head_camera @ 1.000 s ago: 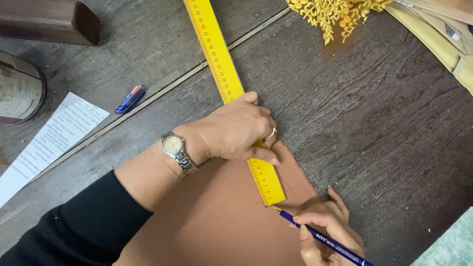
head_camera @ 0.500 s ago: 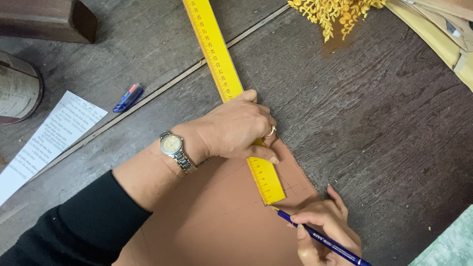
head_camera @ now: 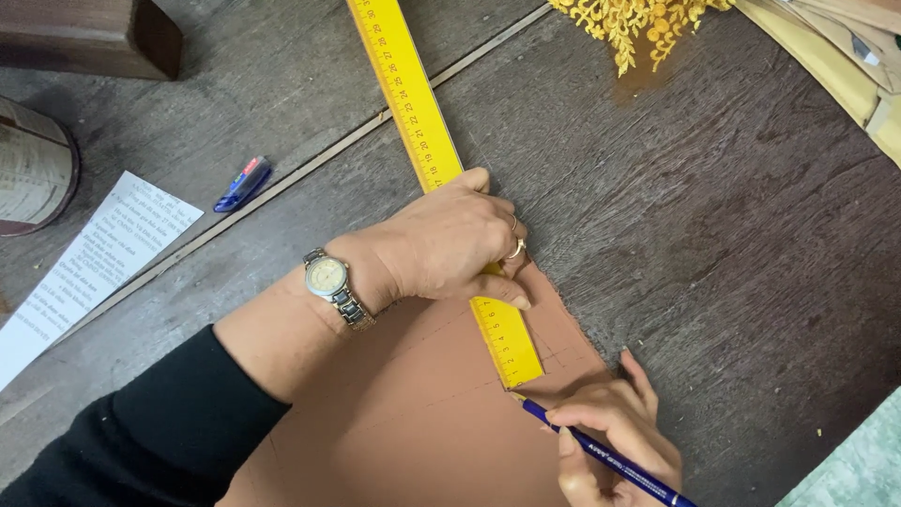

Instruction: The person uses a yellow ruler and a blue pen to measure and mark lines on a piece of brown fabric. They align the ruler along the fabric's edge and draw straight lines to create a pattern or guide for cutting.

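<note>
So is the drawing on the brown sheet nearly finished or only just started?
Part-way, it seems. Faint ruled lines already cross the brown sheet. Right now the left hand presses the yellow ruler flat on it, while the right hand holds the blue pen with its tip at the ruler's lower end. Much of the sheet looks bare, so more lines probably remain.

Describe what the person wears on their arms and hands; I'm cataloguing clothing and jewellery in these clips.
The left hand has a gold-toned ring on one finger and a metal-link wristwatch with a round pale dial. A black long sleeve is pushed up the left forearm. The right hand shows no ring or sleeve in view.
</note>
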